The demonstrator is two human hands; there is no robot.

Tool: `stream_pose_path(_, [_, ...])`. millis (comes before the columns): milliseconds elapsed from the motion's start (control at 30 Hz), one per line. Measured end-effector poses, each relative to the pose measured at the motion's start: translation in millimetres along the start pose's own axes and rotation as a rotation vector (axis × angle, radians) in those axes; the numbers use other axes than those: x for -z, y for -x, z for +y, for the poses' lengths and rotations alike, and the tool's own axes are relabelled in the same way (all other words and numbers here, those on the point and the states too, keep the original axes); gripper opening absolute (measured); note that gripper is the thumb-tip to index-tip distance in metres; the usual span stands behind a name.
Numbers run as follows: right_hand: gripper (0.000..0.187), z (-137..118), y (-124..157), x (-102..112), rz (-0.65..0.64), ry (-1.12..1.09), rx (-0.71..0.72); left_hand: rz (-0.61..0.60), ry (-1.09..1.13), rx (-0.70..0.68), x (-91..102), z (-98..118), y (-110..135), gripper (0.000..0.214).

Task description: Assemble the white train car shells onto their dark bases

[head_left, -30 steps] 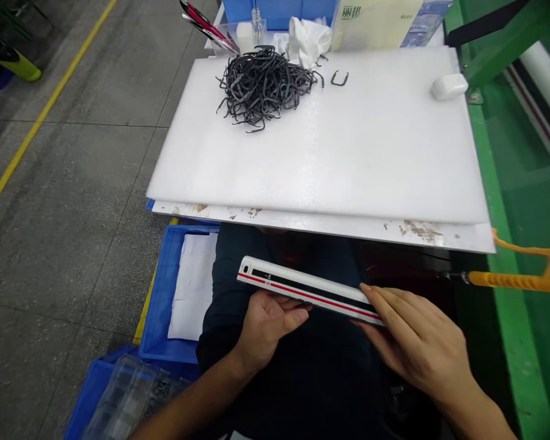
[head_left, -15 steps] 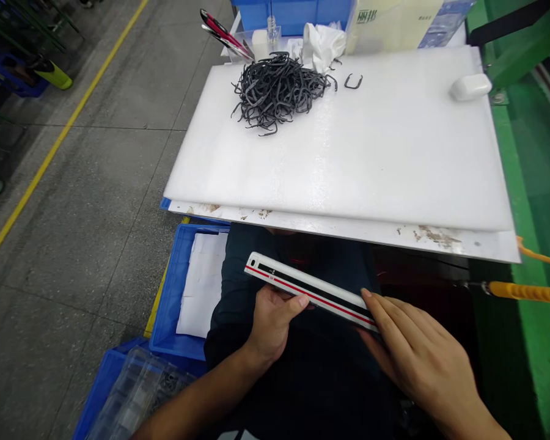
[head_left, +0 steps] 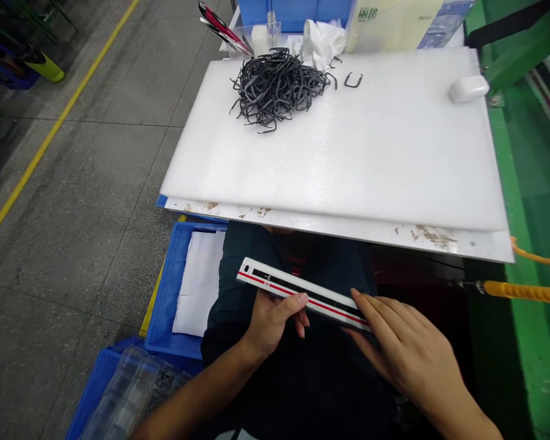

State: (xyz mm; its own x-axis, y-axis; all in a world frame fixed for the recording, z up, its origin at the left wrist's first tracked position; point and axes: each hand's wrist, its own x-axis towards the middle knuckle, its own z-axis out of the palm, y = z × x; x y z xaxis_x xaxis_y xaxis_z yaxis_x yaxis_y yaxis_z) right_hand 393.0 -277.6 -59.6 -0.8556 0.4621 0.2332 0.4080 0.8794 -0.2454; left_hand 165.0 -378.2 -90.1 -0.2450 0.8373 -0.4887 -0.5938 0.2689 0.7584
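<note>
A long white bar with a black band and a red stripe [head_left: 275, 283] lies across my lap, below the table edge. My left hand [head_left: 272, 321] grips it from underneath near its middle, thumb on the front edge. My right hand [head_left: 406, 354] holds the bar's right end, fingers stretched along it and covering that end. On the white board [head_left: 371, 159] above, a heap of dark bent wire clips [head_left: 275, 85] lies at the far left, with one single clip [head_left: 352, 80] apart to its right.
A white oval object [head_left: 467, 88] rests at the board's far right corner. Pens [head_left: 222, 27], a small bottle and a white cloth [head_left: 323, 40] stand behind the heap. Blue crates [head_left: 165, 293] with white paper sit on the floor at my left. An orange-handled tool [head_left: 522, 292] projects from the green frame.
The bar has tilted and shifted slightly lower and left in my lap. My left thumb has come over its front edge; my right hand has slid a little left along it.
</note>
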Motion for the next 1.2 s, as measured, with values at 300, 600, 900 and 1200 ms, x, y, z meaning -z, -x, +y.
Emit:
stream_pose_path(300, [0.057, 6.8, 2.4, -1.7, -0.013, -0.106, -0.017, 0.138, -0.012, 0.038, 27.6, 12.2, -9.9, 0.064])
stream_pose_path(600, [0.061, 7.9, 6.4, -7.4, -0.028, -0.138, -0.043, 0.209, -0.033, -0.129, 32.5, 13.9, -10.5, 0.057])
stream_pose_path(900, [0.042, 21.3, 11.7, 7.4, -0.249, -0.407, -0.142, -0.237, 0.016, -0.243, 47.3, 31.7, -21.0, 0.077])
stream_pose_path(1200, [0.039, 13.1, 13.6, 17.7, -0.217, -0.369, -0.163, -0.431, 0.144, -0.347, 35.5, 34.6, -16.1, 0.055])
